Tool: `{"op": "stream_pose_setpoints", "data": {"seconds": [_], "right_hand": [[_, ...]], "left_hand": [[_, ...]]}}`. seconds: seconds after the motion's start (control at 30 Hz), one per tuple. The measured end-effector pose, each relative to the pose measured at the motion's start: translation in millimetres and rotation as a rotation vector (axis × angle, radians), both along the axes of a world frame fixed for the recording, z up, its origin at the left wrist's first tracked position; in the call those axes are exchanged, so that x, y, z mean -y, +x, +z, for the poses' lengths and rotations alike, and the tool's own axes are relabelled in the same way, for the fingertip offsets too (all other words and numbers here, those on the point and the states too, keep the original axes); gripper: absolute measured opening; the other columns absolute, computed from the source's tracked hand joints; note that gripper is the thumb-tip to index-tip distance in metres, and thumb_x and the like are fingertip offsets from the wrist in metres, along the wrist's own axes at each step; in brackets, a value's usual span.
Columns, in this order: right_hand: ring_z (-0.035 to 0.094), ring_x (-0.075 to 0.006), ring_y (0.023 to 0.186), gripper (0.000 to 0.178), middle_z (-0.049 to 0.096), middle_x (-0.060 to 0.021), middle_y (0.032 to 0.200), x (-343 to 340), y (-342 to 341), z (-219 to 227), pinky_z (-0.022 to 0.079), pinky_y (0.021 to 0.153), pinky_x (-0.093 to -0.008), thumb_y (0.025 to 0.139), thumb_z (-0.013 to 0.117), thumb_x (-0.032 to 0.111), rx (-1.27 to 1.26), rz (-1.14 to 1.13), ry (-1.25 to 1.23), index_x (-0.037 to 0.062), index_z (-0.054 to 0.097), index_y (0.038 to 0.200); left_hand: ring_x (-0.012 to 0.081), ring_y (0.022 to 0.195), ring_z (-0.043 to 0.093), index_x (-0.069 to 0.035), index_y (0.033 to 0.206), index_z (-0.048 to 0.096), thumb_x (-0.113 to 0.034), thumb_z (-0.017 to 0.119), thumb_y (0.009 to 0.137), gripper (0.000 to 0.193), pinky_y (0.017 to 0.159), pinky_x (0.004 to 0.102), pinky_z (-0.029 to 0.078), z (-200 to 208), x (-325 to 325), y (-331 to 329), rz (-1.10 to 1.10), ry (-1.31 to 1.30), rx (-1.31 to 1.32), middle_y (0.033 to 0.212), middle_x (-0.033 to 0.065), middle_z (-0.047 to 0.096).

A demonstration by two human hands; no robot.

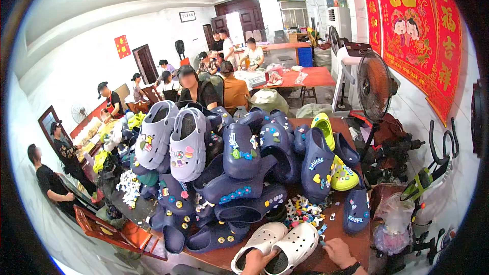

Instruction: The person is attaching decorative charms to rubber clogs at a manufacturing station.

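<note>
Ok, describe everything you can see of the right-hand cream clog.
The right-hand cream clog looks like moulded foam, with round vent holes over its toe and a dark insole; no charms show on it. Its opening faces up, toe pointing away and rightward, near the front of the table, against its matching clog. The left hand seems to grip its left rim.

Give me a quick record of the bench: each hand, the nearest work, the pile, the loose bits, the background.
Left hand: on the white clogs; grip partly hidden
Right hand: beside them, small blue piece at its fingertips; held or not, unclear
Pile: charm-decorated navy clogs, lavender clogs, yellow-green clogs
Loose bits: multicoloured charms behind the white clogs
Background: standing fan, right
</note>
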State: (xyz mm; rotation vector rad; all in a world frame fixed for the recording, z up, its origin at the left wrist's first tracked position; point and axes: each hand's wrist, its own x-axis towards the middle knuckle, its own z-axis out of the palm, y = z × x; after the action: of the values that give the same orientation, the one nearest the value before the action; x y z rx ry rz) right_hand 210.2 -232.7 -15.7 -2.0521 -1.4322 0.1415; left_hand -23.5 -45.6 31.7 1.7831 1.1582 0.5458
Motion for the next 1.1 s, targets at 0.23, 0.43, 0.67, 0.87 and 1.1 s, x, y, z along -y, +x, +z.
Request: {"op": "stream_pose_setpoints", "data": {"seconds": [0.23,0.43,0.67,0.87,1.1], "right_hand": [[0.057,-0.0291,0.079,0.014,0.06,-0.0108,0.08,-62.4,-3.0,44.4,0.048,0.067,-0.0377,0.075,0.068,0.012,0.106,-0.051,0.298,0.0047,0.065,0.087],[0.055,-0.028,0.079,0.014,0.054,-0.0102,0.081,-95.9,-13.5,47.7,0.047,0.068,-0.0355,0.077,0.065,0.011,0.136,0.145,0.262,0.0034,0.062,0.088],[0.054,-0.0297,0.079,0.016,0.055,-0.0108,0.082,-73.6,-12.4,48.4,0.047,0.069,-0.0381,0.075,0.065,0.011,0.162,-0.014,0.277,0.0044,0.061,0.089],[0.053,-0.0303,0.081,0.019,0.055,-0.0104,0.083,-51.9,-12.3,54.3,0.047,0.07,-0.0394,0.073,0.065,0.011,0.281,0.017,0.101,0.005,0.06,0.09],[0.054,-0.028,0.081,0.027,0.054,-0.0088,0.084,-46.1,-18.0,61.5,0.048,0.069,-0.0376,0.067,0.065,0.003,0.161,0.076,0.146,0.006,0.063,0.094]], "left_hand": [[0.0392,0.064,0.061,-0.003,0.074,0.067,-0.052,0.062,0.078,0.049,0.057,0.0445,0.048,-56.2,-23.6,-2.0,-0.25,0.315,-0.108,0.065,0.0231,0.06],[0.0385,0.058,0.06,-0.003,0.07,0.066,-0.052,0.061,0.078,0.05,0.052,0.0439,0.046,-43.5,-23.4,-2.4,-0.237,0.32,-0.17,0.059,0.0214,0.059],[0.0392,0.058,0.059,-0.002,0.069,0.066,-0.052,0.063,0.077,0.051,0.053,0.0444,0.046,-34.9,-21.0,-0.3,-0.252,0.317,-0.232,0.059,0.022,0.058],[0.0394,0.06,0.06,-0.002,0.071,0.066,-0.052,0.064,0.077,0.051,0.055,0.0446,0.047,-47.8,-18.5,-2.8,-0.228,0.318,-0.168,0.061,0.0226,0.059],[0.04,0.062,0.061,0.001,0.072,0.066,-0.057,0.061,0.076,0.058,0.057,0.0447,0.047,-57.1,-24.3,-3.9,-0.251,0.279,-0.207,0.063,0.0233,0.06]]}}
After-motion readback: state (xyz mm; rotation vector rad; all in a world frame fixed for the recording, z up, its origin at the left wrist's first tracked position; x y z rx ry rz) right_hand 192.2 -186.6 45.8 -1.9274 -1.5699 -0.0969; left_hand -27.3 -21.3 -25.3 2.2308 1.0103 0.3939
